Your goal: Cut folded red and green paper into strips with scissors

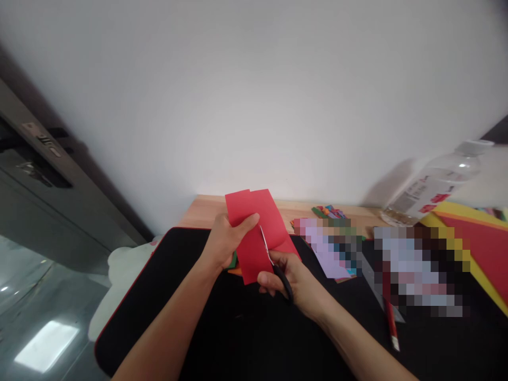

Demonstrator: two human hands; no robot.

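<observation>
Paper, red (254,259), hangs above the near part of the black mat's (151,301) far edge, held up between 2 hands, likely so that the blades can pass under and over it freely. The left hand (224,235) pinches it from the left: the thumb lies across the top face, pointing right towards the cut, and the other fingers are mostly hidden behind. That thumb probably keeps the sheet stiff beside the blades. The right hand (292,272), on the near right, is closed around the black handles of the scissors (283,281), with the tip aimed far and slightly left, along the paper's length. Only 1 blade shows plainly over the red, so how wide the scissors are parted I cannot tell. A red flap leans right of the blade, which seems to leave room for the cutting hand.

Green and orange pieces (233,261) peek out under the left hand. Farther right lie lilac paper (327,264), a clear ruler (372,283) and a red pencil (391,323), perhaps set aside within reach; pixelation hides parts of this area. A bottle (436,188) stands at the far right near the wall (254,95), beside yellow and red sheets (484,248).
</observation>
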